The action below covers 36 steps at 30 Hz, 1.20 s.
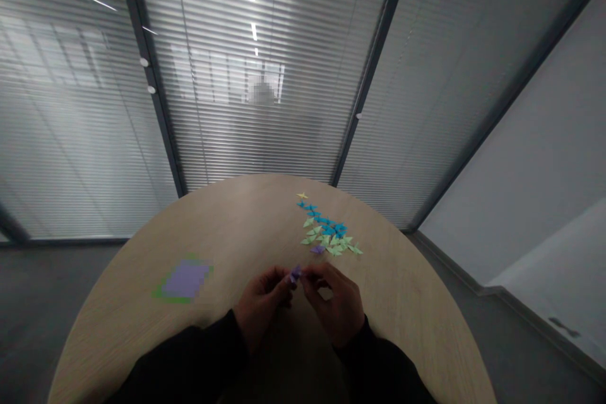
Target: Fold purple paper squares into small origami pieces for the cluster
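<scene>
Between my two hands, low over the near part of the round table, is a small folded purple paper piece [295,274]. My left hand [266,293] pinches it from the left, fingers curled in. From the right, my right hand [334,300] has thumb and forefinger closed at its other side. The piece's exact folds are too small to make out. Just beyond my hands lies a purple origami figure [318,249], beside several light green origami figures [335,250]. Farther back are several blue ones [326,222] and one yellow figure [302,195].
A stack of purple paper [184,279] with green paper edges under it lies on the left of the wooden table [227,221]. Behind the table stand glass panels with blinds [265,139]. A white wall [530,202] is at the right.
</scene>
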Each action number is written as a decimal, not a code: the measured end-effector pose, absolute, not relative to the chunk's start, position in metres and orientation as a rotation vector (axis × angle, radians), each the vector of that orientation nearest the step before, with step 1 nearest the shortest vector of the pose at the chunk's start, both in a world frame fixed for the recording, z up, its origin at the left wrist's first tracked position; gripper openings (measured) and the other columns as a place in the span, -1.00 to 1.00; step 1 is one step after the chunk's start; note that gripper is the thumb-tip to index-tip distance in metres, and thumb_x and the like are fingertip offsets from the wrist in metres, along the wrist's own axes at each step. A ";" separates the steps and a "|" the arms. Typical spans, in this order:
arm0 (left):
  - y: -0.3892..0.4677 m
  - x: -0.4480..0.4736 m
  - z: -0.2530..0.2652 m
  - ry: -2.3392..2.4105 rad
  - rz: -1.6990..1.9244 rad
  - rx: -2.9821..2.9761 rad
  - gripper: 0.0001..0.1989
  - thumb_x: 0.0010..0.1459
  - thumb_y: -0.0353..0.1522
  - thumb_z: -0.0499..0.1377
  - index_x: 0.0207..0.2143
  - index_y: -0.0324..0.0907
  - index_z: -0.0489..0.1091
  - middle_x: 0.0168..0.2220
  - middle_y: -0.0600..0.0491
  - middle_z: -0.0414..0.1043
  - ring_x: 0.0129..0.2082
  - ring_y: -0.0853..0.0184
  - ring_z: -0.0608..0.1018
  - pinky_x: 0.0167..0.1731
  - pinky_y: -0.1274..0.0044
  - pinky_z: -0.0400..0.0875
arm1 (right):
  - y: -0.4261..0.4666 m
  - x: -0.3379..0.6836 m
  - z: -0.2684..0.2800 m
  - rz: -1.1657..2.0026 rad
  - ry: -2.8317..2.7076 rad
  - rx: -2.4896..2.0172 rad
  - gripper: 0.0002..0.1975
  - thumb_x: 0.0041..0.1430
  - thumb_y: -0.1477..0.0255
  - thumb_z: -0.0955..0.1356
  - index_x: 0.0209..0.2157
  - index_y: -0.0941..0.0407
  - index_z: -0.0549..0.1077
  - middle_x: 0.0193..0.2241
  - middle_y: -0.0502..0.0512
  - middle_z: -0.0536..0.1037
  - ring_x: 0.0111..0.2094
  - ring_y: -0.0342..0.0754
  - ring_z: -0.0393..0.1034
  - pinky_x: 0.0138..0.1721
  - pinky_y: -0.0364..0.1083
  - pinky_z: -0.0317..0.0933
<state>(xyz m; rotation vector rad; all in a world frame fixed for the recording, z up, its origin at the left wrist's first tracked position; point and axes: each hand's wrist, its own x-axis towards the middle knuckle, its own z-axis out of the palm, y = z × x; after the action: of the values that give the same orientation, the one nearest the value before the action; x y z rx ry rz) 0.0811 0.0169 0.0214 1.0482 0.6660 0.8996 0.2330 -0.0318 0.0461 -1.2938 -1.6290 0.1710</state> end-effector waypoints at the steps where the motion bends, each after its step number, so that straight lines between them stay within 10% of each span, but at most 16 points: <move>1: 0.017 0.081 0.021 0.661 0.895 1.051 -0.57 -0.09 -0.06 0.39 -0.40 -0.23 0.43 -0.48 0.14 0.35 -0.52 0.46 0.36 -0.47 0.58 0.26 | -0.032 0.233 0.047 0.155 -1.645 -1.291 -0.90 0.20 0.46 0.32 -0.31 0.08 0.50 -0.42 0.06 0.57 -0.47 -0.09 0.48 -0.40 -0.13 0.39; 36: 0.020 0.076 0.021 0.519 0.634 0.869 -0.59 -0.16 -0.13 0.46 -0.47 -0.26 0.45 -0.55 0.11 0.36 -0.56 0.48 0.34 -0.51 0.59 0.16 | -0.028 0.248 0.050 0.827 -1.448 -1.265 -0.78 0.06 0.23 0.43 -0.44 0.10 0.54 -0.53 -0.01 0.49 -0.51 -0.12 0.36 -0.48 -0.16 0.26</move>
<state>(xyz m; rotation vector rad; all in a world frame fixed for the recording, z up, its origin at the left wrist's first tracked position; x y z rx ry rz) 0.0761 0.0196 0.0214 0.8690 0.5189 0.6340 0.2483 -0.0284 0.0504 -1.2649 -1.4477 0.8265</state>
